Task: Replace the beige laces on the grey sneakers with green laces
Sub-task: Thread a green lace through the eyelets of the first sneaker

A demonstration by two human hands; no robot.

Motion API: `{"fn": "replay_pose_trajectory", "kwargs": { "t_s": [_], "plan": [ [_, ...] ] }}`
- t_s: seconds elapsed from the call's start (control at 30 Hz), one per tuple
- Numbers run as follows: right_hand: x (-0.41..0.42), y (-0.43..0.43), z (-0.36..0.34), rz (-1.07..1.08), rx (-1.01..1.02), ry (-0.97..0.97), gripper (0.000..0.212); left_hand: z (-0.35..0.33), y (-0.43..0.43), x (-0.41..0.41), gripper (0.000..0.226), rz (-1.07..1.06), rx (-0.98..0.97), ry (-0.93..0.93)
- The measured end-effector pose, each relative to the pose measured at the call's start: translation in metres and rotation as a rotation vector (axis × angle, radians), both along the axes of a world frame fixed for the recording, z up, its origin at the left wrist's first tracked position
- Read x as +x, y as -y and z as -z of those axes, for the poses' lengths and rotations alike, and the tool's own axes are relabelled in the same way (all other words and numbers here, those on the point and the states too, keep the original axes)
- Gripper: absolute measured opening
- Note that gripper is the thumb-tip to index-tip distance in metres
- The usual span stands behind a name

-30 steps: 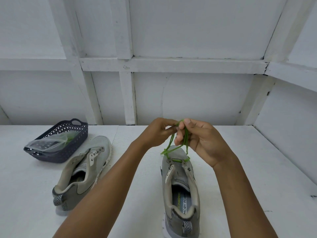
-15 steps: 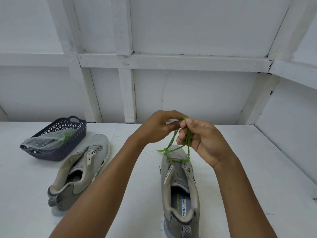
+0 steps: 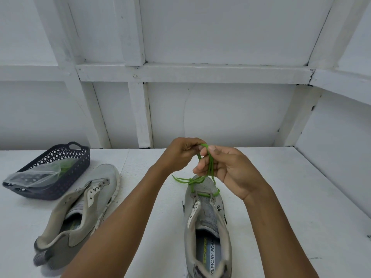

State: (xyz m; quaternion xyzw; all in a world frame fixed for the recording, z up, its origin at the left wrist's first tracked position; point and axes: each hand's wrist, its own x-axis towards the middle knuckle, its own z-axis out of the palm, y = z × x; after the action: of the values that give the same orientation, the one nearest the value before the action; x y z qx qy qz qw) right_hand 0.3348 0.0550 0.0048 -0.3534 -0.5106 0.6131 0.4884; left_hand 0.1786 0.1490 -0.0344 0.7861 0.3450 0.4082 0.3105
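A grey sneaker point(image 3: 207, 227) stands in front of me, toe pointing away, with a green lace point(image 3: 200, 180) threaded through its front eyelets. Both lace strands rise from the toe to my hands. My left hand point(image 3: 180, 153) pinches the top of the lace between thumb and fingers. My right hand point(image 3: 224, 167) grips the strands just below, fingers curled round them. A loose lace end trails left over the toe. The second grey sneaker point(image 3: 80, 209) lies unlaced to the left, tilted.
A dark perforated basket point(image 3: 76, 167) at the back left holds a clear plastic bag point(image 3: 38, 173) with something green inside. The white table point(image 3: 301, 197) meets white panelled walls behind and on the right.
Both hands have risen slightly with the lace, and the strands now hang longer above the toe. The view has shifted a little; the sneakers have not moved.
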Motion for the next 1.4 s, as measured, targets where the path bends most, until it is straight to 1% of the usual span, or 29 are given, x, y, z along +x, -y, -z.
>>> {"fn": "replay_pose_trajectory", "kwargs": {
  "t_s": [0.13, 0.33, 0.47, 0.53, 0.67, 0.7, 0.77, 0.8, 0.83, 0.9, 0.97, 1.0, 1.03, 1.1, 1.17, 1.23, 1.33, 1.4],
  "plan": [
    [0.001, -0.009, 0.000, -0.013, 0.011, 0.015, 0.027, 0.001, -0.013, 0.001, 0.030, -0.012, 0.009, -0.004],
    [0.006, -0.034, 0.000, -0.010, 0.053, 0.027, 0.025, -0.026, -0.037, 0.006, 0.022, -0.063, 0.130, 0.044],
    [0.009, -0.053, -0.003, 0.071, 0.059, 0.006, 0.030, -0.037, -0.054, 0.008, 0.016, -0.119, 0.125, -0.056],
    [0.009, -0.059, -0.002, 0.092, 0.051, -0.004, 0.031, -0.032, -0.058, 0.008, 0.017, -0.111, 0.084, -0.121],
    [0.007, -0.068, 0.000, 0.136, 0.024, -0.034, 0.033, -0.012, -0.060, 0.004, 0.039, -0.113, -0.035, -0.163],
    [0.007, -0.071, 0.000, 0.147, 0.010, -0.048, 0.032, -0.008, -0.059, 0.002, 0.036, -0.123, -0.054, -0.155],
    [0.005, -0.077, 0.000, 0.170, -0.011, -0.068, 0.030, -0.003, -0.055, -0.004, 0.019, -0.125, -0.098, -0.134],
    [0.005, -0.081, 0.000, 0.179, -0.015, -0.069, 0.030, -0.002, -0.053, -0.009, 0.013, -0.096, -0.142, -0.134],
    [0.005, -0.083, -0.001, 0.186, -0.017, -0.069, 0.029, 0.000, -0.050, -0.015, 0.013, -0.040, -0.212, -0.137],
    [0.003, -0.089, -0.003, 0.197, -0.017, -0.077, 0.029, 0.005, -0.046, -0.028, 0.017, 0.125, -0.387, -0.181],
    [0.001, -0.094, -0.005, 0.197, -0.022, -0.090, 0.029, 0.013, -0.043, -0.038, 0.029, 0.278, -0.539, -0.275],
    [0.000, -0.095, -0.005, 0.194, -0.025, -0.095, 0.029, 0.018, -0.042, -0.039, 0.032, 0.317, -0.569, -0.338],
    [-0.002, -0.096, -0.005, 0.190, -0.029, -0.096, 0.029, 0.023, -0.041, -0.039, 0.031, 0.325, -0.564, -0.400],
    [-0.005, -0.098, -0.004, 0.179, -0.031, -0.092, 0.029, 0.033, -0.040, -0.034, 0.019, 0.265, -0.511, -0.454],
    [-0.007, -0.097, -0.004, 0.170, -0.024, -0.088, 0.029, 0.040, -0.041, -0.028, 0.010, 0.132, -0.467, -0.412],
    [-0.008, -0.096, -0.004, 0.164, -0.019, -0.089, 0.028, 0.045, -0.043, -0.025, 0.012, 0.019, -0.448, -0.357],
    [-0.007, -0.094, -0.006, 0.163, -0.010, -0.091, 0.027, 0.046, -0.044, -0.018, 0.013, -0.026, -0.423, -0.288],
    [-0.005, -0.092, -0.008, 0.160, -0.006, -0.101, 0.027, 0.044, -0.045, -0.015, 0.013, -0.065, -0.403, -0.190]
  ]
}}
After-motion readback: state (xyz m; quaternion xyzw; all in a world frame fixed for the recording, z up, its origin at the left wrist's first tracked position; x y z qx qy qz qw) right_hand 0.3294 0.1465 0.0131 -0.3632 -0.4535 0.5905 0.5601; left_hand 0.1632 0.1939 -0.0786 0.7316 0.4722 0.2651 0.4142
